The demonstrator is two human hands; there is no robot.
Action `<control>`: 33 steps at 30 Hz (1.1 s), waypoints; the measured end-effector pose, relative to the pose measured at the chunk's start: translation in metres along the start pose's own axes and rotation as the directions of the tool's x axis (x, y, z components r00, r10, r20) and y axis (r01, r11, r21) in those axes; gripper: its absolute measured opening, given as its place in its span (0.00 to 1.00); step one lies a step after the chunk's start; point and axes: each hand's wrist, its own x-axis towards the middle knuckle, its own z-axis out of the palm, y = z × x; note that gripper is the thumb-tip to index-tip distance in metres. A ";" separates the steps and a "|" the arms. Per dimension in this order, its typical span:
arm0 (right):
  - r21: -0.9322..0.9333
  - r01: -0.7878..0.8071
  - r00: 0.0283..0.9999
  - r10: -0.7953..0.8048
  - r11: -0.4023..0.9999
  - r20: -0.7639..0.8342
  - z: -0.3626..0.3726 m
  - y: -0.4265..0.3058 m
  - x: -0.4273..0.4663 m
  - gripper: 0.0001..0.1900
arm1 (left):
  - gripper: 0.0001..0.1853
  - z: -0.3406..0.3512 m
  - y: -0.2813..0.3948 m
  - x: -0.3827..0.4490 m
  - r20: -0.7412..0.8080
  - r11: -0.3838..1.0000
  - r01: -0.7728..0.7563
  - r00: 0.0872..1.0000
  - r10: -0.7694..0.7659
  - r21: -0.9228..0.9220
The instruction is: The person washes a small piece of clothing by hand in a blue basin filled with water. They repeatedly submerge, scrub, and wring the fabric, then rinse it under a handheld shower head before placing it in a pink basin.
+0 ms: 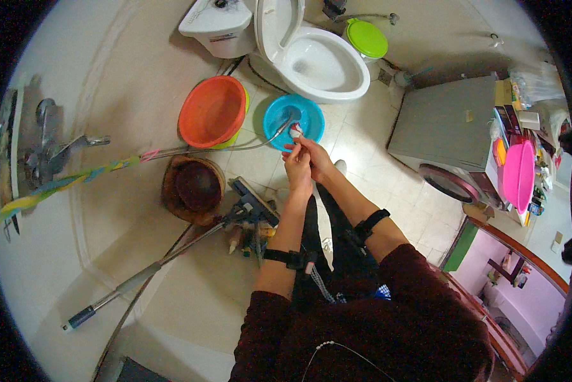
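Note:
Both hands are close together over the near rim of a blue plastic basin (317, 125) on the tiled floor. My left hand (298, 164) and my right hand (317, 157) touch or nearly touch. Just beyond the fingertips is a small red-and-white item (295, 130); whether the fingers hold it cannot be told. A shower head (293, 114) on a metal hose (248, 148) lies in the basin, left of that item. Black straps circle both forearms.
An orange basin (212, 112) stands left of the blue one, above a dark brown tub (198, 184). A floor squeegee or mop (138, 279) leans at lower left. The toilet (331, 67) is ahead, a lime-lidded bin (367, 39) beside it. A washing machine (443, 129) stands right.

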 end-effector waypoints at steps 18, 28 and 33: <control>-0.506 -0.157 0.923 -0.057 0.848 -0.381 -0.269 0.044 0.227 0.14 | 0.24 -0.102 -0.340 0.222 -0.261 0.987 -0.072 0.965 0.031 -0.147; -0.929 0.128 0.892 -0.370 -0.347 0.261 -0.399 0.115 0.403 0.31 | 0.26 -0.202 -0.521 0.407 -0.403 0.981 0.027 0.910 -0.103 -0.190; -0.931 0.009 0.881 -0.437 -0.365 0.180 -0.405 0.133 0.444 0.41 | 0.26 -0.239 -0.561 0.464 -0.300 0.965 -0.035 0.953 -0.047 -0.261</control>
